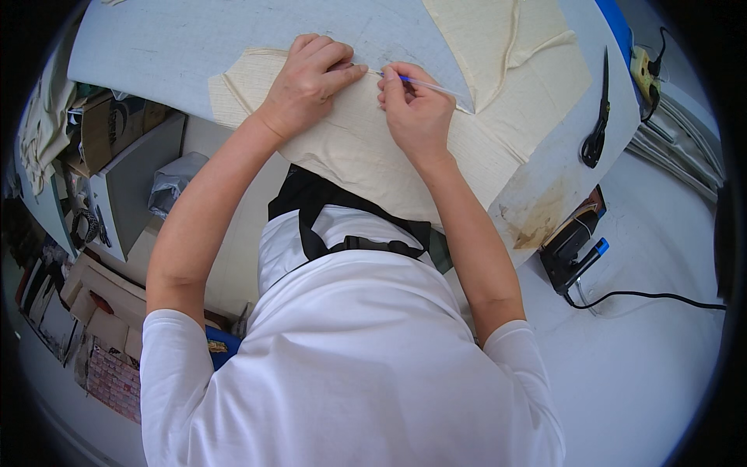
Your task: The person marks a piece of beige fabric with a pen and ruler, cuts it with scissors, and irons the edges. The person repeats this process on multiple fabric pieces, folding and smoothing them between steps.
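Cream fabric (pixel 373 146) lies over the near edge of a pale work table (pixel 192 41) and hangs down towards my waist. My right hand (pixel 414 105) grips a slim pen with a clear barrel (pixel 435 87) and a blue part near the fingers. The pen's tip meets the upper edge of the cloth or sits just above it; I cannot tell which. Close by on the left, my left hand (pixel 315 76) presses on the same edge, thumb pointing towards the pen. Whether its curled fingers pinch the cloth is hidden.
Black tailor's shears (pixel 596 122) lie at the table's right side. Beyond that edge stands an electric iron (pixel 572 245) with a black cord. A power strip (pixel 645 73) is at the upper right. Below the table on the left are a cardboard box (pixel 96 134) and a plastic bag (pixel 172 181).
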Available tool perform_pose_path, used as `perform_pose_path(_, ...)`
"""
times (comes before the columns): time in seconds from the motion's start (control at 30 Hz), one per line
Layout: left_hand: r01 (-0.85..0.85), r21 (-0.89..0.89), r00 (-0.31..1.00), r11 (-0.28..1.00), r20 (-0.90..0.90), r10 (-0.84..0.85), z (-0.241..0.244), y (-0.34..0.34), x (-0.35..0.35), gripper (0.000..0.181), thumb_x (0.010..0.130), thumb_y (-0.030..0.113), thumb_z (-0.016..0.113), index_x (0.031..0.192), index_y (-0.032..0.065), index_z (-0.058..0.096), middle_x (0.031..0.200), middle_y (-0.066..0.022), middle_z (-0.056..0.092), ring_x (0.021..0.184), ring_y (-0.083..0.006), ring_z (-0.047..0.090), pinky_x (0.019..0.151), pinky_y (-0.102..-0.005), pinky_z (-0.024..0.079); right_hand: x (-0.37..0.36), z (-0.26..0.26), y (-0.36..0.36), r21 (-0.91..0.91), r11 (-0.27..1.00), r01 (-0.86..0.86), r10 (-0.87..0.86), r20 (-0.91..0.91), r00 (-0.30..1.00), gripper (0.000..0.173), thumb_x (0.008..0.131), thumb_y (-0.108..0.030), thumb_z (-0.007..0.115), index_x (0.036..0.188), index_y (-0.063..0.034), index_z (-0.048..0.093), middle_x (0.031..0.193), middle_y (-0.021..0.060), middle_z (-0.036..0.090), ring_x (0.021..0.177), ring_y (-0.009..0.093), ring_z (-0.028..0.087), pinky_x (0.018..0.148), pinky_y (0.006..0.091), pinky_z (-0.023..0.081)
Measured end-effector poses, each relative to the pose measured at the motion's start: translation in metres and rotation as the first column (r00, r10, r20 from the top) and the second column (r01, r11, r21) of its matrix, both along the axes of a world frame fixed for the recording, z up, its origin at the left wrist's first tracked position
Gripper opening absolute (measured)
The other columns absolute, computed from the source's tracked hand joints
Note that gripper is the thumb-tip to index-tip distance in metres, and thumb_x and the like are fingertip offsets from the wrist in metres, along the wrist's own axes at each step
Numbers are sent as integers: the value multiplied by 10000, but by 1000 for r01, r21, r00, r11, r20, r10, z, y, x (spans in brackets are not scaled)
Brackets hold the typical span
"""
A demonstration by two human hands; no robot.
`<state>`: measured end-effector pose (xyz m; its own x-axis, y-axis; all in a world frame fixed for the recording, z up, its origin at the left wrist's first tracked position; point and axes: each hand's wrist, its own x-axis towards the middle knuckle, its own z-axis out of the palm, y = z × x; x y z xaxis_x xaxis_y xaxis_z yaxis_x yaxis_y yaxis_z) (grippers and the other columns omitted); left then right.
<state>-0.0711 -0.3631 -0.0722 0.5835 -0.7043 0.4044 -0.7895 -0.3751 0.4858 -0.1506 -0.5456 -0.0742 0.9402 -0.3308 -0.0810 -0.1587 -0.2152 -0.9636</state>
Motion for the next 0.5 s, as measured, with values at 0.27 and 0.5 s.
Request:
perform_pose_path(0.27,-223,-106,973,969,-78,216,-6,3,0,298,737,-50,675,996,71,760,991,-55,672,971,-263,626,939,-378,450,2,24,-8,384,909,164,-134,-104,985,155,991,-85,663,995,63,711,806,88,714,677,109,667,622,257,579)
perform_pose_path(0.5,-161,-29,979,987,-132,155,-4,16,8,279,740,-82,665,949,75,763,974,-41,672,963,-247,626,942,-372,452,16,22,12,387,917,95,-45,-137,990,170,1001,-96,657,1019,66,705,818,94,720,683,112,679,618,254,586)
